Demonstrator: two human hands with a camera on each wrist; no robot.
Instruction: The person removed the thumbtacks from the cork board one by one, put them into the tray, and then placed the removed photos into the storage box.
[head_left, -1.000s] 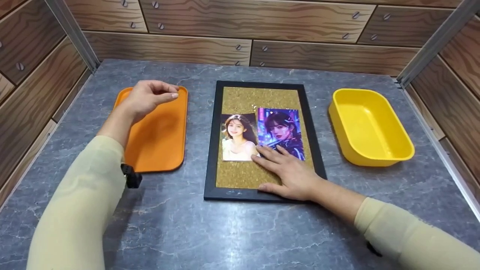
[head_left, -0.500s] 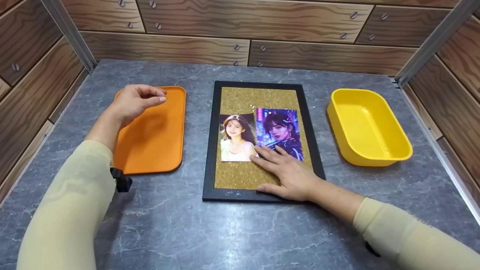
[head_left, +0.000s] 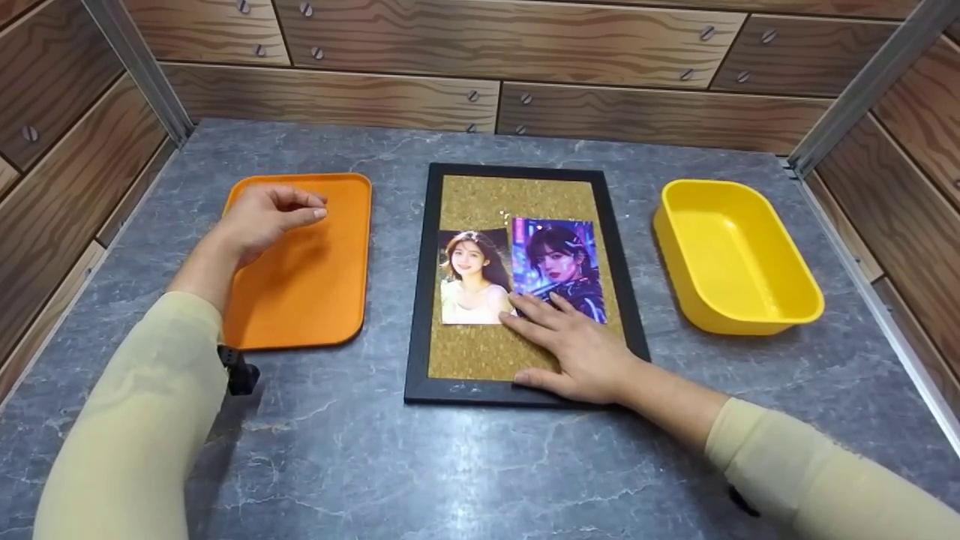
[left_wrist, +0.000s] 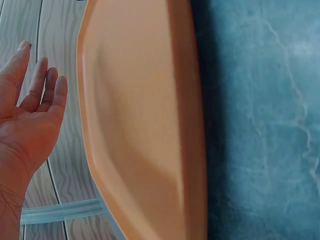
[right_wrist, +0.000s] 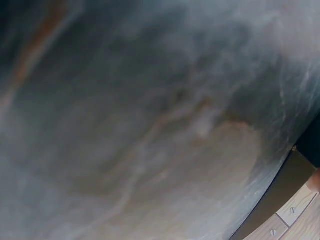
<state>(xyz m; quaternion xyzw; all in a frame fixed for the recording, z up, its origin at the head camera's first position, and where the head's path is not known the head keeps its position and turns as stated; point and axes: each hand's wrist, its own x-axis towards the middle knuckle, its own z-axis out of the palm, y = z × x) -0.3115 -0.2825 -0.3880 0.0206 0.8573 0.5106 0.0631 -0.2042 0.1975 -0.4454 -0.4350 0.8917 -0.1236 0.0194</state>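
My left hand (head_left: 266, 217) hovers over the orange tray (head_left: 300, 300) at the left, thumb and forefinger brought together. In the left wrist view a tiny dark pin-like thing (left_wrist: 30, 46) shows at its fingertips, too small to make out well. My right hand (head_left: 577, 349) lies spread on the black-framed corkboard (head_left: 472, 356). Its thumb rests by the lower frame, and its fingertips reach the lower edges of two photos. One photo, of a person in white (head_left: 474, 289), is at the left; a purple-blue portrait print (head_left: 559, 259) is beside it. Small shiny spots (head_left: 505, 216) glint near their tops.
A deep yellow bin (head_left: 739, 259) stands right of the corkboard. All of it sits on a grey marbled table (head_left: 375, 450). Wood-patterned walls (head_left: 322, 90) with metal corner posts enclose the back and sides. The right wrist view is mostly blurred table surface.
My left hand has moved leftward and a little nearer over the orange tray, fingertips still together. My right hand keeps its place on the corkboard; the photos look unmoved.
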